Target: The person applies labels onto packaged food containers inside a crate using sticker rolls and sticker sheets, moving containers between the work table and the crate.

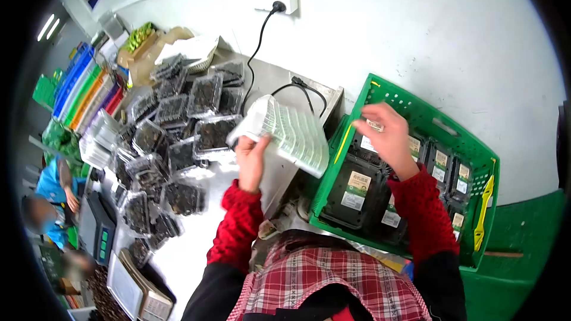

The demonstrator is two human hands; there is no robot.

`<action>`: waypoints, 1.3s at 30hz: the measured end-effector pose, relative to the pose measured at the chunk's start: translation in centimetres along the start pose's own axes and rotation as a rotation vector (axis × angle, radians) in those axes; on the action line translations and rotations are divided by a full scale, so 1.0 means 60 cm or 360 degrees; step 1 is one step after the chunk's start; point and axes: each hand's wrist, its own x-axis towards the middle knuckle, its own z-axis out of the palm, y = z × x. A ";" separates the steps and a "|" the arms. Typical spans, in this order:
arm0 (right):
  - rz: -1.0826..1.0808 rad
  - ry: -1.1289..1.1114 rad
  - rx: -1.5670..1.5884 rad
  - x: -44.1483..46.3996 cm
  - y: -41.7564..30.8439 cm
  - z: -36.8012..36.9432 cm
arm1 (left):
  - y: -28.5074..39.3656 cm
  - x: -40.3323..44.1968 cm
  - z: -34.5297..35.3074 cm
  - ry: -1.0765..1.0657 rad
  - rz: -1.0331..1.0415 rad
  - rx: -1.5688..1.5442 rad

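L hand is gripping label sheet. R hand is hovering over labelled blk packs in grn plastic crate; blurry, can't tell if pinching.

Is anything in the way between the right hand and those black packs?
Nothing visible blocks it: the right hand appears above the open green crate, over the black packs. The pale sheet, held in the left hand, is left of the crate.
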 end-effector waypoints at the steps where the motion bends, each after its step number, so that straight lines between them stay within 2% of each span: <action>1: -0.0223 -0.0190 -0.0229 0.018 -0.061 -0.005 | 0.061 0.006 -0.015 -0.0157 -0.0030 -0.0045; 2: -0.0352 -0.0280 -0.0130 0.032 -0.082 0.006 | 0.128 0.006 -0.024 -0.0298 -0.0069 -0.0075; 4: -0.0643 -0.0235 -0.0188 0.059 -0.124 0.033 | 0.219 0.011 -0.047 -0.0465 -0.0136 -0.0266; 8: -0.0863 -0.0109 -0.0205 0.081 -0.146 0.044 | 0.353 0.000 -0.061 -0.0619 -0.0119 -0.0331; 10: -0.0254 -0.0609 0.0413 0.067 -0.148 0.038 | 0.373 0.006 -0.078 -0.0662 -0.0026 -0.0201; 12: -0.0187 -0.0580 0.0513 0.058 -0.162 0.019 | 0.376 0.008 -0.077 -0.0509 0.0332 0.0174; 13: -0.0127 -0.0754 0.0437 0.058 -0.170 0.000 | 0.384 0.009 -0.068 -0.0471 0.0746 0.0437; 14: -0.0063 -0.0928 0.0358 0.057 -0.176 -0.017 | 0.391 0.009 -0.070 -0.0424 0.0968 0.0586; 16: -0.0167 -0.0983 0.0400 0.058 -0.181 -0.041 | 0.405 -0.003 -0.067 -0.0426 0.0687 0.0361; 17: -0.0115 -0.1134 0.0330 0.060 -0.184 -0.054 | 0.416 -0.012 -0.064 -0.0527 0.0517 0.0283; 18: -0.0062 -0.1285 0.0258 0.058 -0.185 -0.063 | 0.409 -0.015 -0.066 -0.0540 0.0512 0.0279; 19: -0.0283 -0.1036 0.0352 0.049 -0.188 -0.067 | 0.402 -0.014 -0.064 -0.0501 0.0551 0.0225; 20: -0.0276 -0.1024 0.0342 0.038 -0.191 -0.071 | 0.398 -0.015 -0.057 -0.0462 0.0590 0.0167; 21: -0.0135 -0.0816 0.0516 0.026 -0.195 -0.076 | 0.396 -0.021 -0.044 -0.0340 0.0638 0.0219; 22: 0.0003 -0.0600 0.0687 0.018 -0.197 -0.081 | 0.397 -0.027 -0.030 -0.0357 0.0640 0.0211; 24: -0.0048 -0.0635 0.0567 0.007 -0.184 -0.101 | 0.400 -0.037 -0.014 -0.0283 0.0672 0.0267; 26: 0.0079 -0.0844 0.0491 -0.006 -0.184 -0.118 | 0.395 -0.037 -0.014 -0.0320 0.0731 0.0298; 28: 0.0085 -0.0890 0.0417 -0.009 -0.189 -0.132 | 0.393 -0.039 -0.005 -0.0200 0.0974 0.0527; 30: -0.0357 -0.0614 0.0263 -0.008 -0.207 -0.135 | 0.408 -0.050 0.010 -0.0251 0.0999 0.0550; 31: -0.0411 -0.0516 0.0346 -0.007 -0.210 -0.130 | 0.413 -0.056 0.023 -0.0347 0.1060 0.0552; 34: -0.0369 -0.0520 0.0333 -0.002 -0.245 -0.120 | 0.416 -0.062 0.051 -0.0458 0.1242 0.0604; 39: -0.0383 -0.0318 0.0169 -0.011 -0.258 -0.121 | 0.423 -0.061 0.067 -0.0455 0.1267 0.0644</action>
